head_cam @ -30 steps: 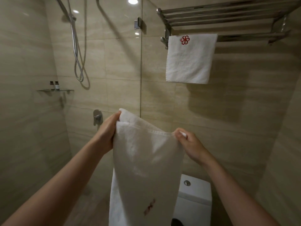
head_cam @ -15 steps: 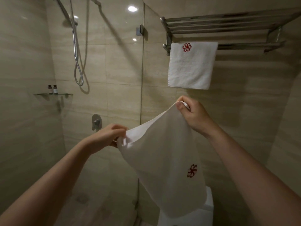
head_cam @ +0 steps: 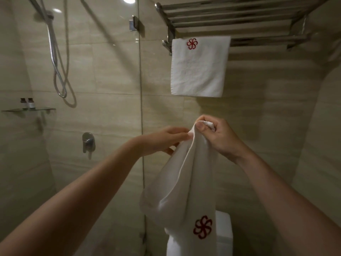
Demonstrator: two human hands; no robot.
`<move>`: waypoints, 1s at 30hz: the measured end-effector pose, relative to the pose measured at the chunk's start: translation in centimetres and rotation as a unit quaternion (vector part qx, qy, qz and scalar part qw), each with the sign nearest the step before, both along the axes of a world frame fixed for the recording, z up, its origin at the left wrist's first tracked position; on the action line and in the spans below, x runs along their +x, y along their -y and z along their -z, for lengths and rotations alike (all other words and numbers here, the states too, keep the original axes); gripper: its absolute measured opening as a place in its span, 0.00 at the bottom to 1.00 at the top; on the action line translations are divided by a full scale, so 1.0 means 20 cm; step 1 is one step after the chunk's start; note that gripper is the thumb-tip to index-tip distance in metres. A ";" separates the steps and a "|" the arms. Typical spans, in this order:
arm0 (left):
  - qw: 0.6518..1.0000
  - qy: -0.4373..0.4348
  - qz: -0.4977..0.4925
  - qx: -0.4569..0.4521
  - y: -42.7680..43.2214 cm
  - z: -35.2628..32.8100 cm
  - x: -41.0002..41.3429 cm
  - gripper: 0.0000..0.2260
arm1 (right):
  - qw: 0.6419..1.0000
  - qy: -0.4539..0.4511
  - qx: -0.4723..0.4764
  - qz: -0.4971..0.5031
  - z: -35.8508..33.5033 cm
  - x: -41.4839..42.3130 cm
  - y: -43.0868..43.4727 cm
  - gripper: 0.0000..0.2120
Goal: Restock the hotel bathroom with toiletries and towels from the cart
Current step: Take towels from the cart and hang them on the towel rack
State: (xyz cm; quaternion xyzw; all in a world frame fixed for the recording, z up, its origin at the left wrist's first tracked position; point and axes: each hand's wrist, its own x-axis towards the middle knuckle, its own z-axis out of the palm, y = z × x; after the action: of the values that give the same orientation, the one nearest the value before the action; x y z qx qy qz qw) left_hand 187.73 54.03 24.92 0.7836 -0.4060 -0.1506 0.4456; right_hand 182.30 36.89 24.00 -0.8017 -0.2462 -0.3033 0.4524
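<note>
Pinching tight, right grip (head_cam: 219, 139) holds one top corner of the held towel (head_cam: 184, 191), thumb over bunched cloth. Left grip (head_cam: 162, 141) is just beside it on the left, fingers near straight, tips on the hem. It is blurred, so I cannot tell if it pinches or only touches. Step in hand, as I read it: find the second corner and spread the cloth for hanging.

Glass shower panel (head_cam: 140, 108) stands left of and beyond both grips; keep the left elbow off it when spreading. Towel rack (head_cam: 239, 17) is above and beyond the right grip, well apart. Its free rail (head_cam: 267, 41) lies up and to the right, so the lift should go up-right, not straight up. The held towel hangs below the right grip in a loose collapsed tube, bottom end out of view. Best move: slide the left grip along the hem away from the right grip to the far corner, pinch, pull taut, level the top edge. Hung towel (head_cam: 199, 71) is above the right grip, flat and square on the front rail; match its drop and set the new one beside it, no overlap. Toilet cistern (head_cam: 224, 233) is below the grips behind the cloth; don't let the tail drag on it. Red logo (head_cam: 203, 227) sits low on the held towel, far below the grip. The hung towel's logo (head_cam: 191, 43) is at its top, so the held one likely needs turning end for end before draping.
</note>
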 end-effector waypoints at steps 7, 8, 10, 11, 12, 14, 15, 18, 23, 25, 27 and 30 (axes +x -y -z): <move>0.999 -0.016 0.040 0.003 0.21 -0.03 0.13 0.14 | 0.999 -0.023 -0.035 -0.025 -0.05 0.08 0.24 0.12; 0.999 -0.022 0.045 0.000 0.24 -0.03 0.14 0.14 | 0.998 -0.023 -0.044 -0.027 -0.06 0.10 0.26 0.11; 0.997 -0.050 0.050 -0.014 0.29 0.00 0.16 0.13 | 0.997 -0.033 -0.056 -0.038 -0.06 0.13 0.31 0.11; 0.996 -0.068 0.049 -0.025 0.31 0.02 0.16 0.12 | 0.996 -0.036 -0.062 -0.044 -0.05 0.14 0.34 0.10; 0.995 -0.082 0.050 -0.035 0.33 0.05 0.17 0.12 | 0.996 -0.036 -0.068 -0.047 -0.05 0.15 0.36 0.11; 0.993 -0.091 0.045 -0.053 0.36 0.10 0.18 0.12 | 0.995 -0.037 -0.076 -0.046 -0.03 0.18 0.41 0.11; 0.994 -0.090 0.032 -0.060 0.38 0.12 0.19 0.13 | 0.995 -0.039 -0.078 -0.044 -0.01 0.19 0.43 0.10; 0.993 -0.073 -0.036 -0.081 0.43 0.18 0.21 0.17 | 0.995 -0.025 -0.098 -0.011 0.03 0.25 0.48 0.08; 0.966 -0.068 -0.202 -0.146 0.55 0.24 0.24 0.12 | 0.988 0.021 -0.114 0.106 0.07 0.31 0.57 0.08; 0.950 -0.081 -0.253 -0.164 0.59 0.24 0.25 0.10 | 0.990 0.017 -0.106 0.094 0.07 0.29 0.59 0.07; 0.947 -0.078 -0.258 -0.174 0.61 0.24 0.24 0.11 | 0.995 -0.046 -0.088 0.030 0.06 0.27 0.58 0.03; 0.958 -0.075 -0.210 -0.181 0.63 0.24 0.22 0.11 | 0.988 -0.136 -0.045 -0.053 0.07 0.27 0.56 0.06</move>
State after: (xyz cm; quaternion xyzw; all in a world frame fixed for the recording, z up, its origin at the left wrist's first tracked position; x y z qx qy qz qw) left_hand 192.21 41.41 20.19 0.7438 -0.2176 -0.0358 0.6310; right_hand 187.69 25.73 22.59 -0.8406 -0.2381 -0.1557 0.4610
